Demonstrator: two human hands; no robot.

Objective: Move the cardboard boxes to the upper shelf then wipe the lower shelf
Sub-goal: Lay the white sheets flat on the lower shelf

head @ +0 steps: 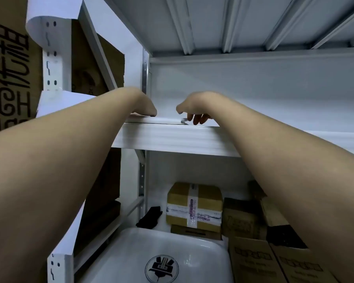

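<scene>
White metal racking point(172, 137) fills the view, its perforated upright point(49, 58) at left. A ribbed shelf underside point(233, 21) spans overhead, with a pale back wall point(253, 78) evenly lit.

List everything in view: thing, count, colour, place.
upper shelf: one, white, mid-frame, bare where visible
taped cardboard box: one, tan, lower shelf, centre back
plain cardboard boxes: several, brown, lower shelf, right side
black item: one, lower shelf, left of taped box
white tub: one, black logo, bottom centre
large printed carton: one, brown, far left
left hand: on upper shelf's front edge
right hand: over upper shelf, fingers curled, apparently holding nothing
</scene>
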